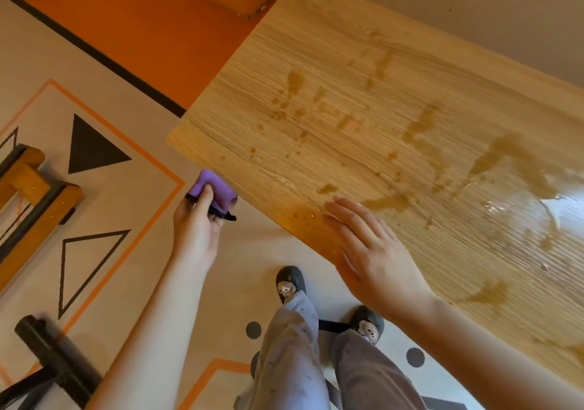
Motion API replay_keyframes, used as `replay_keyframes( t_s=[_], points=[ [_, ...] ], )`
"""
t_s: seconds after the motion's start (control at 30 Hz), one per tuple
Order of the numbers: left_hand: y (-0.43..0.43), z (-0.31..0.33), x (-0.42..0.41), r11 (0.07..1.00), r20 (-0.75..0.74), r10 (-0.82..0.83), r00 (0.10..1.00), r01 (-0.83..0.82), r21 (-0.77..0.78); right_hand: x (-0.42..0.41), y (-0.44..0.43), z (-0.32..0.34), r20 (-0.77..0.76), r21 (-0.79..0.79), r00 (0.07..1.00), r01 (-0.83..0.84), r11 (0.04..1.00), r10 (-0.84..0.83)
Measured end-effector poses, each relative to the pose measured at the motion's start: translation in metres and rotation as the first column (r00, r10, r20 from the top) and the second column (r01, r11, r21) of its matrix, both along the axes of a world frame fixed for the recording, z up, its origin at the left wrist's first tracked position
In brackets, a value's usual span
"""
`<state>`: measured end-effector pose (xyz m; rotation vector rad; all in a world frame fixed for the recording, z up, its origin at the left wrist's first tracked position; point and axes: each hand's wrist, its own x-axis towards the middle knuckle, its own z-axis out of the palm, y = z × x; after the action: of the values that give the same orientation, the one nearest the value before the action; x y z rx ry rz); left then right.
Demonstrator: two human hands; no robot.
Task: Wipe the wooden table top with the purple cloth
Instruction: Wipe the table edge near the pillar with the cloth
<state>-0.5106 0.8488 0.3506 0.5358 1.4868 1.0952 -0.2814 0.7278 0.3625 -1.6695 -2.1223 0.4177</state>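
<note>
Table: a light wooden table top with straight grain (363, 71) is filling the right and far part of the view, its near-left corner pointing toward the floor mat.
Wet marks: brown streaks and spots of spilled liquid (319, 106) are lying across the middle of the wood; a glossy wet patch (518, 201) is shining at the right.
Cloth: a small bunched purple cloth with a black trim (211, 188) is sitting off the table, just beside its near-left edge and over the floor, not touching the wood.
Left hand: the left hand (197, 223) is gripping the cloth, fingers curled around the bundle, thumb pressing on its top.
Right hand: the right hand (376, 251) is lying flat, palm down, over the near edge of the table; fingers are straight and close together, holding nothing.
Person: legs in pale grey trousers (303, 356) and dark slippers with small animal faces (289, 283) are standing near the table's near edge.
Floor: a beige mat with orange lines and black triangles (94, 147) is lying at the left, with an orange band farther off.
Furniture: a wooden frame piece (31, 185) is showing at the left edge.
</note>
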Motion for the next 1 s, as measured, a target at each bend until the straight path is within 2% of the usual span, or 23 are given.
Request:
replay_keyframes(
  t_s=[0.13,0.27,0.4,0.57,0.73,0.9,1.0],
  points=[
    [-0.033,-0.006,0.023,0.999,0.096,0.028,0.995,-0.025,-0.032,0.024,-0.029,-0.003,0.027,0.011,0.999,0.044,0.999,-0.044],
    [-0.055,-0.008,0.040,0.999,0.038,0.032,0.999,-0.032,0.021,0.028,-0.036,-0.010,0.079,0.012,0.997,0.016,1.000,-0.017],
    [-0.080,-0.010,0.061,1.000,-0.008,0.026,1.000,-0.026,0.016,0.027,-0.038,-0.016,0.068,0.000,0.997,0.026,1.000,-0.026],
    [-0.119,-0.003,0.089,0.995,0.053,0.066,0.996,-0.062,-0.075,0.025,-0.040,-0.018,0.067,0.010,0.997,0.027,1.000,-0.028],
    [-0.147,0.001,0.107,0.989,0.122,0.022,0.992,-0.004,-0.148,0.026,-0.040,-0.019,0.067,0.020,0.997,0.032,0.999,-0.033],
    [-0.144,0.003,0.100,0.973,0.138,-0.035,0.990,0.065,-0.223,0.027,-0.038,-0.019,0.056,0.016,0.998,0.033,0.999,-0.034],
    [-0.125,0.003,0.086,0.978,0.120,0.008,0.993,0.017,-0.206,0.027,-0.038,-0.019,0.046,0.031,0.998,0.036,0.999,-0.038]
  ],
)
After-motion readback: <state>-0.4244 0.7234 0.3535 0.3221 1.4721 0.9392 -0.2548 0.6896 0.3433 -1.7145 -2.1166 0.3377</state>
